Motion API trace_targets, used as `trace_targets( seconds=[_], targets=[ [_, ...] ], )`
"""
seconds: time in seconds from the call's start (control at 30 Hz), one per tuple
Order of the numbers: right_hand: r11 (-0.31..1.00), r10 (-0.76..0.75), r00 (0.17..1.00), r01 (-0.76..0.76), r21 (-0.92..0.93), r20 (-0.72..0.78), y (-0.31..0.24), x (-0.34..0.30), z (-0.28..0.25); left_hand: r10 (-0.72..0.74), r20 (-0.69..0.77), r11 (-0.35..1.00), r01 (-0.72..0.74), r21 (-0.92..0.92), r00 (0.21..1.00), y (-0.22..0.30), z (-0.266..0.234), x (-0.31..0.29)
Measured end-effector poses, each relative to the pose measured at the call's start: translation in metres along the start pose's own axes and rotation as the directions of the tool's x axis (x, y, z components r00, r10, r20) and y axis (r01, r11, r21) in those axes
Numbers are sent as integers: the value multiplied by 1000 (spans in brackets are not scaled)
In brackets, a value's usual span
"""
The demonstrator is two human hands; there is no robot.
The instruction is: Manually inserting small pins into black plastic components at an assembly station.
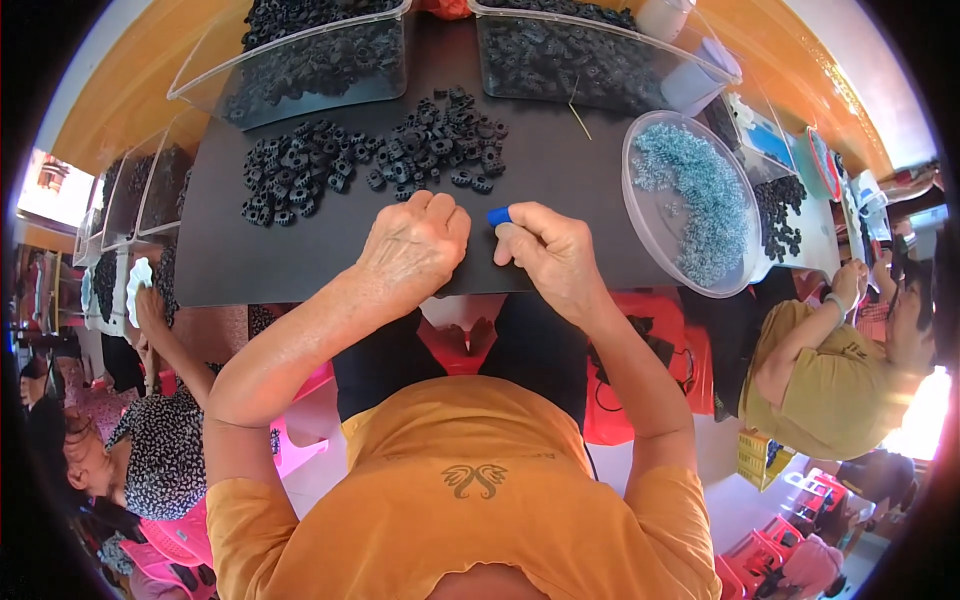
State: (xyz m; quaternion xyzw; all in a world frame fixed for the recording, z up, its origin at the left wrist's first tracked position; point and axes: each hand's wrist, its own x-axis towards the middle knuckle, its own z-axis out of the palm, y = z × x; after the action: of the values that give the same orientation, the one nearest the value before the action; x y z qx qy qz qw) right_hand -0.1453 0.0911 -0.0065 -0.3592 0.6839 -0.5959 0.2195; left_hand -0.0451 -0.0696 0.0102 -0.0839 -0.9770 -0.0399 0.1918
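Over the near edge of the dark table (570,165), my left hand (420,240) is closed with its back up and its fingers curled under. Whatever those fingers may hold is hidden. Close to its right, my right hand (548,245) has thumb and fingers drawn together, a blue finger cover (499,216) on the index fingertip. Anything in that grip is too small or too hidden to name. The two hands are apart. Just beyond them lie two heaps of small black moulded parts, a left heap (300,170) and a right heap (440,145).
Two clear bins of black parts, the left bin (320,85) and right bin (590,70), stand at the back. On the right, a round clear tub (652,222) holds many tiny pale-blue pieces (705,200). A thin yellowish strand (579,118) lies nearby. People work on both sides.
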Motion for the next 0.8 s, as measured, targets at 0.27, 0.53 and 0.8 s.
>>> trace_targets(
  seconds=[0.27,0.53,0.8],
  targets=[
    [992,69,997,-65,106,-39,-2,4,-5,228,-8,973,-228,35,974,12,6,10],
    [982,28,999,-20,189,-40,5,3,-5,296,80,953,-300,47,952,25,6,1],
    [983,31,999,-25,184,-31,1,2,-10,-84,-103,920,37,-391,991,8,4,-9]
  ],
)
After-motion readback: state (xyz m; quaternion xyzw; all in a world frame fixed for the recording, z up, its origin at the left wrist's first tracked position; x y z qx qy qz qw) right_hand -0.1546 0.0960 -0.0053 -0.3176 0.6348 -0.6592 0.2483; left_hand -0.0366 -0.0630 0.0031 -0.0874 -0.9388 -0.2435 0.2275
